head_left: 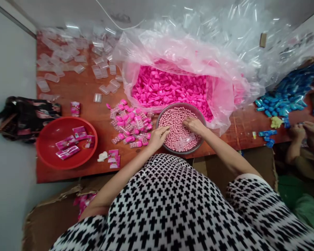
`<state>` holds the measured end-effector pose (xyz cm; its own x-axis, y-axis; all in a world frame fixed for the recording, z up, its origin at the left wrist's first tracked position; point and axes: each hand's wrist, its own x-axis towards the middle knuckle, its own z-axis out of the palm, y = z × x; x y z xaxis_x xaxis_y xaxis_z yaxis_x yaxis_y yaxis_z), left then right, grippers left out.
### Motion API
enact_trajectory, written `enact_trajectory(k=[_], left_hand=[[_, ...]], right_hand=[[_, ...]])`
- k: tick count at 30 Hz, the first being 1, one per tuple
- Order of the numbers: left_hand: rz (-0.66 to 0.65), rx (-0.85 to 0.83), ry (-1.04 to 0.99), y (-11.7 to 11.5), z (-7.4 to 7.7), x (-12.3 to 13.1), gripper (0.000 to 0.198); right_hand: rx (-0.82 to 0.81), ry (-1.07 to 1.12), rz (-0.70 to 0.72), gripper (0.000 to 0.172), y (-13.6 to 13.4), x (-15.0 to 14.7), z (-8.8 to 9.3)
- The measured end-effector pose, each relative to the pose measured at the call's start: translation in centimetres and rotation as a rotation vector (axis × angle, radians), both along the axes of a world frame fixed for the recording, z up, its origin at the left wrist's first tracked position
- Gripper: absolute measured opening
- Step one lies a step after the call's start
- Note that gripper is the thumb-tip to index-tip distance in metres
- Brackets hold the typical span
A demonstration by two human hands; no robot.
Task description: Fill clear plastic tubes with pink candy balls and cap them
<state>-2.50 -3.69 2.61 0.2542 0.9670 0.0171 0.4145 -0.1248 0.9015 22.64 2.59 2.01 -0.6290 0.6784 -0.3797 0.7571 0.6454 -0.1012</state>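
A metal bowl (162,116) full of small pink balls (174,122) sits at the near edge of the brown table (76,87). My left hand (159,136) rests on the bowl's left rim with its fingers curled among the balls. My right hand (195,125) lies in the bowl, fingers bent down into the balls; what they pinch is hidden. A clear piece of plastic (181,143) lies in the bowl near my hands. Just left of the bowl is a heap of filled clear containers with pink caps (131,122).
A big plastic bag of pink caps (170,87) stands behind the bowl. Empty clear containers (68,59) are strewn at the far left. A red basin (65,143) holds pink packets. Blue caps (284,99) lie at right, where another person's hands (303,132) work.
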Motion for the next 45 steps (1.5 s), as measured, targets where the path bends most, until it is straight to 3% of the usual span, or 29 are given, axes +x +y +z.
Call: enact_trajectory(k=[3,5,8,11,17,21,25,30,35,42,45], left_hand=[[0.038,-0.015,0.01,-0.3,-0.2,-0.4,0.024],[0.061,-0.032,0.023,-0.4,-0.4,-0.7,0.023],[0.087,-0.039,0.037,-0.3,-0.7,-0.9,0.023],[0.101,-0.035,0.047,0.1,-0.9,-0.9,0.024],[0.063,-0.068,0.021,1.4,-1.8,0.9,0.035],[0.014,-0.154,-0.104,2.3,-2.3,2.6,0.028],[0.014,-0.174,-0.202,3.1,-2.4,3.2,0.023],[-0.059,-0.217,-0.285,3.8,-2.6,2.8,0.024],[-0.14,-0.194,-0.305,3.9,-2.1,2.4,0.032],[-0.202,-0.047,-0.134,4.1,-1.6,2.1,0.022],[-0.183,-0.02,-0.125,4.7,-1.6,1.5,0.021]], right_hand=[[0.107,-0.025,-0.164,0.03,0.1,-1.2,-0.1],[0.014,0.043,-0.205,0.029,-0.1,-2.5,-0.7],[-0.176,0.195,-0.156,0.024,-0.5,-4.5,-2.1],[-0.22,0.296,-0.185,0.025,-1.0,-5.2,-3.1],[-0.509,0.919,-0.645,0.03,-2.2,-3.8,-3.0],[-0.613,1.09,-0.787,0.044,-3.0,-3.5,-1.7],[-0.502,1.023,-0.713,0.054,-3.1,-2.8,0.6],[-0.293,0.889,-0.413,0.037,-2.1,-1.8,2.7],[-0.212,0.785,-0.315,0.024,-1.9,-2.2,3.2],[-0.237,0.635,-0.199,0.022,-1.9,-2.7,3.7],[-0.201,0.55,-0.224,0.018,-2.0,-2.2,3.3]])
